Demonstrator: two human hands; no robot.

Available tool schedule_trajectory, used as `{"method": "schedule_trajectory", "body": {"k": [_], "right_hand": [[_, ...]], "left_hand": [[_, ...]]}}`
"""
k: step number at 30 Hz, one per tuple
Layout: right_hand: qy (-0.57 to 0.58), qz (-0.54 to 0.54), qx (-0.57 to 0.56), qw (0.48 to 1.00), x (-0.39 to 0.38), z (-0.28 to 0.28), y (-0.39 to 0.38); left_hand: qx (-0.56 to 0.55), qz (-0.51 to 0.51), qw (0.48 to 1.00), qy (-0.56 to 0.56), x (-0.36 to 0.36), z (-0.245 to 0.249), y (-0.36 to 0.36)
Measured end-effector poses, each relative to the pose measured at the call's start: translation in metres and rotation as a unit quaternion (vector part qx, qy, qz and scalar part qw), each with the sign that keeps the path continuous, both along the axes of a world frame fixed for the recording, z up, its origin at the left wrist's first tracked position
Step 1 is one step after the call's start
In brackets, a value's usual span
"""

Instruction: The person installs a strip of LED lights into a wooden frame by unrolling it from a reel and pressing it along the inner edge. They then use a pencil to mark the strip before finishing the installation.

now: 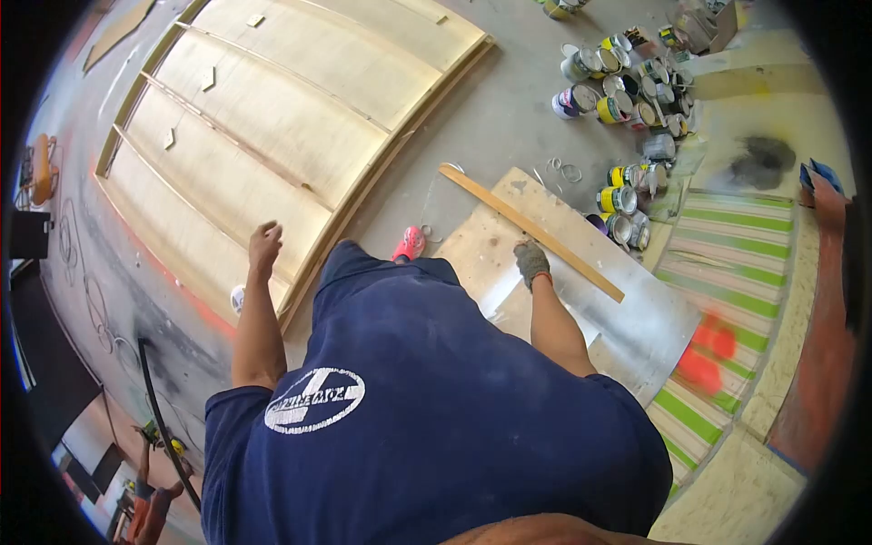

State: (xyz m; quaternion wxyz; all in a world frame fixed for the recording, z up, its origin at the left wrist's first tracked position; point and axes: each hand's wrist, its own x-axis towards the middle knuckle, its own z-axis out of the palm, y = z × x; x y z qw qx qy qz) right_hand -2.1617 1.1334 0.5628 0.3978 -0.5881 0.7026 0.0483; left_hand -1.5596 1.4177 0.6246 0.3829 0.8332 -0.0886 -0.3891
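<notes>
My right hand (532, 262), in a grey work glove, is closed at the near edge of a long wooden strip (570, 257), about midway along it. The strip slants across my view, over a paint-stained sheet of plywood (481, 238), its far end reaching past the board's edge. My left hand (264, 247) is bare and holds nothing, its fingers loosely bent and apart. It hangs in front of a large pale wooden panel (300, 100) with a raised frame and thin ribs.
Many opened paint cans (618, 104) crowd the floor at the upper right. A green-striped sheet (727, 272) with red paint on it lies at right. One pink clog (410, 242) shows by the panel. Another person (150, 509) is at lower left, near a dark hose (162, 418).
</notes>
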Motion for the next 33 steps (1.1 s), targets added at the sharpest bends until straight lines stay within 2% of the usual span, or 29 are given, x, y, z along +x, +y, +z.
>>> {"method": "schedule_trajectory", "body": {"k": [1, 3, 5, 7, 9, 11, 13, 15, 16, 17, 18, 19, 20, 21, 22, 25, 27, 28, 29, 31, 32, 33], "right_hand": [[0.000, -0.001, 0.004, 1.000, -0.002, 0.004, -0.007], [-0.001, -0.062, 0.042, 0.997, 0.003, 0.008, -0.032], [0.021, -0.006, 0.027, 0.999, 0.015, 0.018, -0.041], [0.006, 0.016, 0.028, 0.999, 0.006, -0.021, -0.041], [-0.013, 0.003, 0.068, 0.998, 0.026, -0.015, -0.055], [-0.020, -0.010, 0.119, 0.993, 0.032, -0.005, -0.047], [-0.059, -0.043, 0.140, 0.987, 0.034, 0.003, -0.065], [-0.037, 0.228, 0.059, 0.971, 0.029, 0.028, -0.095], [-0.092, 0.225, 0.026, 0.970, 0.018, 0.016, -0.107], [-0.076, 0.208, 0.031, 0.975, 0.019, 0.016, -0.123], [-0.060, 0.191, 0.036, 0.979, 0.022, 0.018, -0.140], [-0.044, 0.173, 0.041, 0.983, 0.022, 0.018, -0.155], [-0.086, -0.018, 0.098, 0.991, 0.035, 0.034, -0.176], [-0.118, -0.210, 0.147, 0.959, 0.046, 0.046, -0.197], [-0.110, -0.193, 0.156, 0.963, 0.054, 0.049, -0.224], [-0.021, -0.112, 0.181, 0.977, 0.075, 0.056, -0.311], [0.028, -0.053, 0.135, 0.989, 0.093, 0.070, -0.372], [0.053, 0.005, 0.104, 0.993, 0.098, 0.066, -0.413], [0.060, 0.017, 0.103, 0.993, 0.081, 0.040, -0.457], [-0.068, -0.001, 0.115, 0.991, 0.066, -0.016, -0.552], [-0.097, -0.063, 0.130, 0.985, 0.081, -0.021, -0.597], [-0.100, -0.058, 0.129, 0.985, 0.094, -0.023, -0.649]], "left_hand": [[0.004, -0.001, 1.000, 0.000, -0.010, 0.000, -0.017], [0.006, -0.163, 0.986, -0.045, -0.022, -0.002, -0.061], [0.023, -0.232, 0.971, -0.053, -0.040, -0.004, -0.085], [0.116, -0.241, 0.964, 0.010, -0.052, -0.009, -0.099], [0.138, -0.243, 0.959, 0.036, -0.050, -0.068, -0.083], [0.142, -0.219, 0.961, 0.090, -0.038, -0.102, -0.073], [0.188, -0.076, 0.929, 0.311, -0.020, -0.153, -0.050], [0.340, -0.028, 0.902, 0.265, -0.020, -0.110, -0.097], [0.282, 0.026, 0.915, 0.287, -0.018, -0.094, -0.119], [0.246, -0.036, 0.949, 0.195, -0.011, -0.125, -0.124], [0.227, -0.089, 0.959, 0.143, 0.002, -0.140, -0.146], [0.175, -0.103, 0.964, 0.169, 0.013, -0.117, -0.182], [0.155, -0.106, 0.974, 0.128, 0.015, -0.100, -0.219], [0.125, -0.141, 0.978, 0.091, 0.027, -0.109, -0.247], [0.069, -0.095, 0.990, 0.073, 0.030, -0.114, -0.275], [0.041, 0.020, 0.995, 0.089, 0.023, -0.096, -0.355], [-0.023, 0.092, 0.992, 0.086, 0.007, -0.094, -0.396], [-0.019, 0.095, 0.992, 0.084, -0.003, -0.103, -0.405], [0.004, 0.070, 0.996, 0.062, -0.012, -0.123, -0.410], [0.071, 0.066, 0.994, 0.059, -0.043, -0.136, -0.413], [0.108, 0.077, 0.989, 0.058, -0.064, -0.141, -0.412], [0.211, 0.033, 0.968, 0.132, -0.077, -0.149, -0.407]]}}
